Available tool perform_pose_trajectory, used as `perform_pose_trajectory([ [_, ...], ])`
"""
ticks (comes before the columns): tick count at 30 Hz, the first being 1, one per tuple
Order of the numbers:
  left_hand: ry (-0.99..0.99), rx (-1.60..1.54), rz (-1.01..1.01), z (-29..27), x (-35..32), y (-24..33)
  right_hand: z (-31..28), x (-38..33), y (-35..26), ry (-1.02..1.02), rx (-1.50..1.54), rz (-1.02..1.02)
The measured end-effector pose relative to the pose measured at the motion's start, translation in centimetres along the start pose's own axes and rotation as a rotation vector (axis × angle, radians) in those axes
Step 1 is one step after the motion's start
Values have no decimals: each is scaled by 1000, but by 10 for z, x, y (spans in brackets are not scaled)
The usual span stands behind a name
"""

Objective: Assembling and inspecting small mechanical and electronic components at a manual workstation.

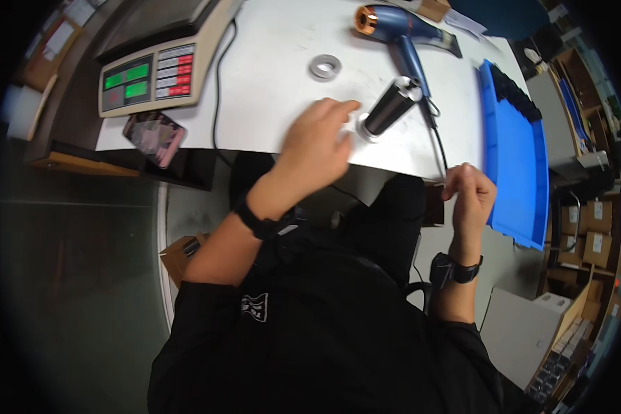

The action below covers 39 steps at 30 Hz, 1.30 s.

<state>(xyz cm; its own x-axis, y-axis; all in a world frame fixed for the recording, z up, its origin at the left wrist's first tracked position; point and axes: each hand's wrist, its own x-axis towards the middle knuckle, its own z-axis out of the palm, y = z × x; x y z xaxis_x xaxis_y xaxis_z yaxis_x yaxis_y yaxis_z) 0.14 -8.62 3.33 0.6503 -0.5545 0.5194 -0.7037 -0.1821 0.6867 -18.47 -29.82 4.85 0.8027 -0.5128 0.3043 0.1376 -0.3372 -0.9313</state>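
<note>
A black cylinder (392,109) with silver ends stands near the table's front edge. Just left of it is my left hand (316,146), fingers partly stretched and apart, apparently not touching it. Past the front edge, on the right, my right hand (472,196) is held with its fingers curled in; whatever they hold, if anything, is hidden. The blue hair dryer (400,29) lies beyond the cylinder, its black cord (438,141) running down toward my right hand. Farther back, a silver-grey ring (325,67), like a small roll of tape, lies flat.
At the left stands a weighing scale (148,79) with lit green displays, a phone (154,138) below it at the table edge. A black cable (219,96) crosses the white table (269,62). A blue tray (517,172) with black items at its far end is on the right.
</note>
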Motion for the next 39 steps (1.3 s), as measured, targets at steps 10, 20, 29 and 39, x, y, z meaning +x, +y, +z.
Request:
perform_pose_trajectory([
  [10,-212,206,-95,20,26,17,-18,49,60,322,-21,8],
  [20,-235,-44,-244,-26,41,30,-12,44,62,266,-153,9],
  [29,47,348,-247,-191,91,16,-15,43,55,277,-44,33],
  [39,117,595,-405,-277,175,-110,-20,42,53,230,-4,64],
])
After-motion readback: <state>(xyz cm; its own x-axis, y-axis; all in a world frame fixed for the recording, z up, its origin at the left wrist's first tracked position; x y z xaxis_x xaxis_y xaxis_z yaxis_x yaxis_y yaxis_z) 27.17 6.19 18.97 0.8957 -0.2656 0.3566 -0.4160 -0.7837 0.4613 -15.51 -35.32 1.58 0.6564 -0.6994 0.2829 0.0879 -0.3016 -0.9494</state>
